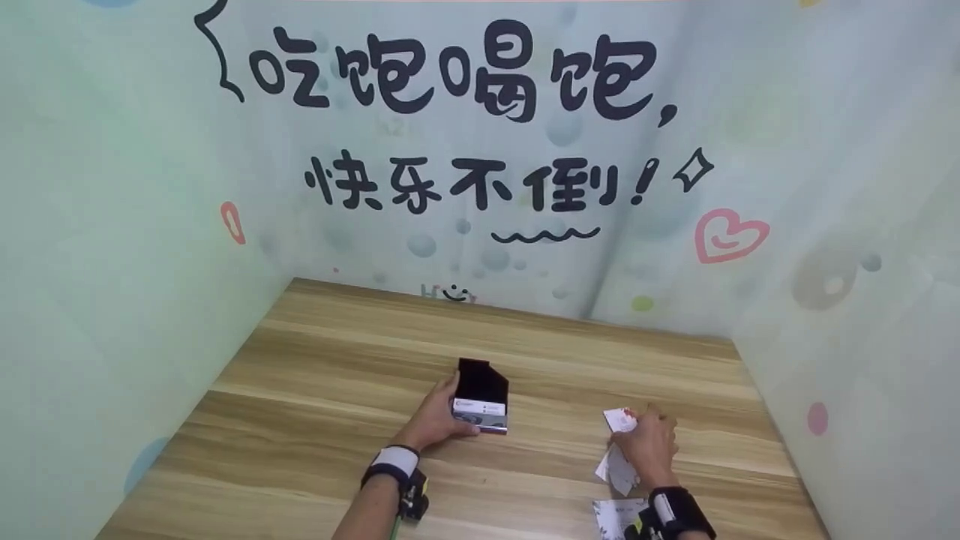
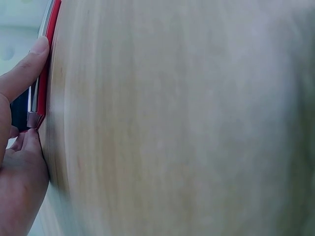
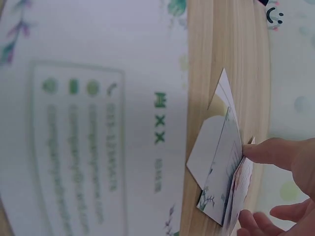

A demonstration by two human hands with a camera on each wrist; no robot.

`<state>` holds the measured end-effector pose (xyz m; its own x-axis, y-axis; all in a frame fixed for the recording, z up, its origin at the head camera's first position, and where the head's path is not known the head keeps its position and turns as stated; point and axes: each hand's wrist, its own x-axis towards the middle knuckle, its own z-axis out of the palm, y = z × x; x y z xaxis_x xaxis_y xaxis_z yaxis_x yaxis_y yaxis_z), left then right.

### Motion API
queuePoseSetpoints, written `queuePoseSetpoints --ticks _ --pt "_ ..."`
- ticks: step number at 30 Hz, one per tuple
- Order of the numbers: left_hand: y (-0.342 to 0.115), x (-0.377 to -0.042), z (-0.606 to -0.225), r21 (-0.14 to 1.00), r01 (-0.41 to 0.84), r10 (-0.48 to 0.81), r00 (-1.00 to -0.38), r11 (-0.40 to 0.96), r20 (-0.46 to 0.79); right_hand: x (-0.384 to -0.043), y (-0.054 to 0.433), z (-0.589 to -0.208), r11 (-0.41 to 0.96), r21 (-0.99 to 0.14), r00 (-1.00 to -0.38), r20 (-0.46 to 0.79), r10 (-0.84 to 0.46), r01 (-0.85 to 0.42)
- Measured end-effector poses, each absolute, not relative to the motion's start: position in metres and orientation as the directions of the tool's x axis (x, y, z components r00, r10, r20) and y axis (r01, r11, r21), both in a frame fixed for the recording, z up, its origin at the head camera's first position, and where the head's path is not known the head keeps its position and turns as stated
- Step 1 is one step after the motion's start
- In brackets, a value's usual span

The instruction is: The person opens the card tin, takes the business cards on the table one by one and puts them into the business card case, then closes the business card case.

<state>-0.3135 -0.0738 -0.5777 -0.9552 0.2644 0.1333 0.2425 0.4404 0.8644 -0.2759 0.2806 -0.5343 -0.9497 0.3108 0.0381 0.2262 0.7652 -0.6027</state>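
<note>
My left hand (image 1: pixel 435 416) grips an open business card case (image 1: pixel 481 384) by its left side, thumb along the near edge. The case has a black inside, a silver near part and a red edge, and a white card (image 1: pixel 480 407) sits in it. Over on the right, my right hand (image 1: pixel 651 442) pinches a white business card with red print (image 1: pixel 618 418) between thumb and fingers. Beside it in the right wrist view, several overlapping business cards (image 3: pixel 209 152) lie on the table, one with a leaf pattern.
Closer to me lies another white business card (image 1: pixel 611 514) with green print and leaf corners, partly behind the right wrist camera. The wood-grain table (image 1: pixel 360 352) is bordered by printed fabric walls (image 1: pixel 112 225) at the back and both sides.
</note>
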Motion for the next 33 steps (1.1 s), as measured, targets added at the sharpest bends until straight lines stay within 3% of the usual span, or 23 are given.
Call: queuePoseSetpoints --ticks 21,28,33 --pt "-0.074 -0.315 -0.575 0.874 0.227 0.269 -0.956 0.431 0.116 -0.279 0.273 -0.535 0.828 -0.539 -0.955 0.133 0.265 0.154" --pt "-0.075 -0.312 -0.575 0.874 0.228 0.271 -0.956 0.428 0.117 -0.283 0.265 -0.537 0.837 -0.546 -0.961 0.219 0.167 0.021" --pt "-0.074 -0.313 -0.577 0.875 0.236 0.268 -0.955 0.422 0.129 -0.285 0.256 -0.54 0.867 -0.48 -0.945 0.324 0.035 -0.133"
